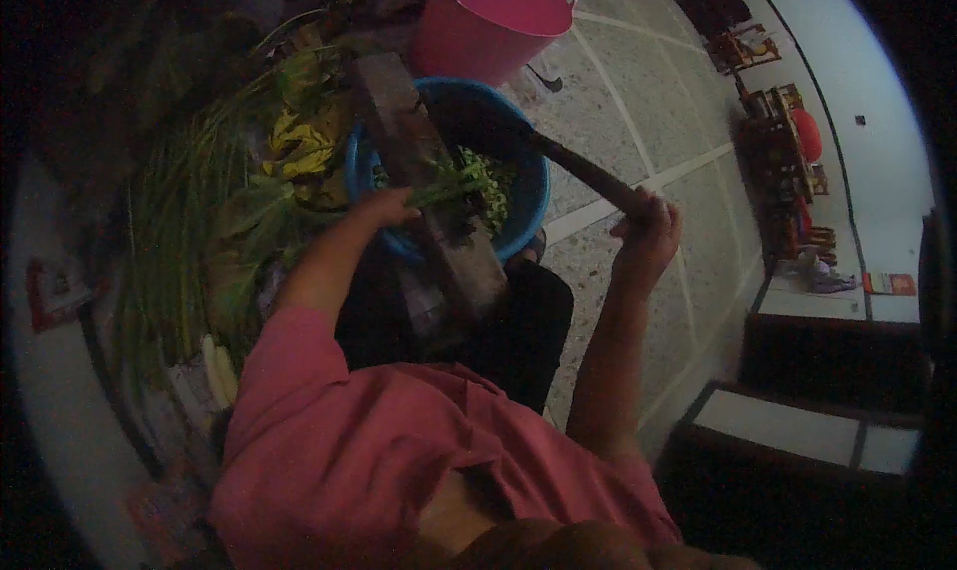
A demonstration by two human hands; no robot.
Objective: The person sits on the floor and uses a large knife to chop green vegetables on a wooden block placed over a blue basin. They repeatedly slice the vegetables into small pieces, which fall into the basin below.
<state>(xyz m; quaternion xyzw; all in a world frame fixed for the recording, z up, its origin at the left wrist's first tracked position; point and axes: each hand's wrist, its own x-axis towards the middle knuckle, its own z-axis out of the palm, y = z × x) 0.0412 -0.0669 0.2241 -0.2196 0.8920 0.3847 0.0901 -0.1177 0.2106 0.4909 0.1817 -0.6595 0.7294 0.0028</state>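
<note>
My left hand (390, 207) is closed on a bunch of green stalks (445, 185), laid across a wooden board (467, 263). The board lies slanting over a blue tub (544, 189). Chopped green pieces (495, 189) lie inside the tub. My right hand (649, 230) grips the dark handle of a long tool (583, 170), raised over the tub's right rim. Its far end, perhaps a blade, is too dark to make out against the tub.
Long green stalks (172, 234) with leaves and yellowed leaves (303, 148) lie at the left. A pink tub (486, 24) stands beyond the blue one. Wooden furniture (777, 144) lines the wall at right, above the speckled floor (605, 99).
</note>
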